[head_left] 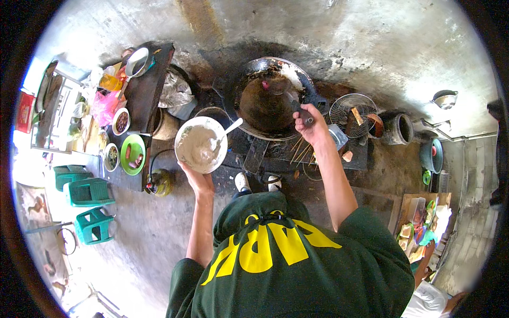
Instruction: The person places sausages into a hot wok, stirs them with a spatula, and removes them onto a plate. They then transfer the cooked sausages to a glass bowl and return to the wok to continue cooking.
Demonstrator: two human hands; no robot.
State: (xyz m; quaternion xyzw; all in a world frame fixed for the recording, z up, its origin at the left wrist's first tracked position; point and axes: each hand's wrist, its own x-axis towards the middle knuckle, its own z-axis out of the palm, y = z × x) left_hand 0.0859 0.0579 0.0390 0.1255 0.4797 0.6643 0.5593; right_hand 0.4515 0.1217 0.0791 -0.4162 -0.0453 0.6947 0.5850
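My left hand (199, 181) holds a white bowl (181, 156) from below at its near rim. Pale, thick batter (201, 149) fills much of the bowl, and a white spoon (234, 126) leans in it. In my right hand (312, 129) is the dark handle of a ladle or skimmer (294, 104), its head reaching into a large wok (274, 60). Dark oil (260, 107) lies in the wok. A small reddish piece (265, 84) shows near the utensil's head, which is hard to make out.
Right of the wok, a wire strainer (338, 113) lies near bamboo skewers (301, 150). A dark table (139, 93) on the left bears a green plate (135, 169), small bowls and a saucepan (137, 63). Green stools (89, 192) stand beyond. Another person's arm (423, 258) is at lower right.
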